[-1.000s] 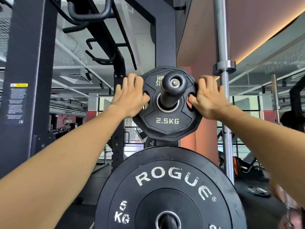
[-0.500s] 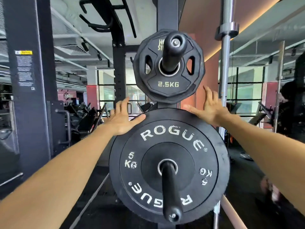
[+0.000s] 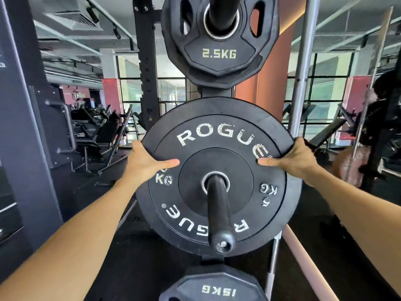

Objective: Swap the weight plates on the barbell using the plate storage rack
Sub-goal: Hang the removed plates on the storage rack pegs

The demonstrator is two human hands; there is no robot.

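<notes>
I've got both hands on the 5 kg Rogue plate (image 3: 219, 148) at frame centre, which sits on a black storage peg (image 3: 219, 209) of the rack w/ the peg end poking toward me at lower centre. My left hand (image 3: 145, 164) grips the plate's left edge: thumb lies flat across the face, pointing right, fingers wrapped behind the rim & hidden. My right hand (image 3: 297, 159) mirrors it on the right edge, thumb on the face pointing left, fingers curled round the back. Directly above, at top centre, a 2.5 kg plate (image 3: 219, 55) hangs on its own peg, apart from the big plate. At bottom centre a 15 kg plate (image 3: 217, 290) is partly cut off by the frame edge. A bare steel bar (image 3: 303, 68) stands upright right of centre, behind the plates. A dark rack upright (image 3: 147, 61) rises behind, left of centre, w/ gym machines (image 3: 97, 131) at mid left.
</notes>
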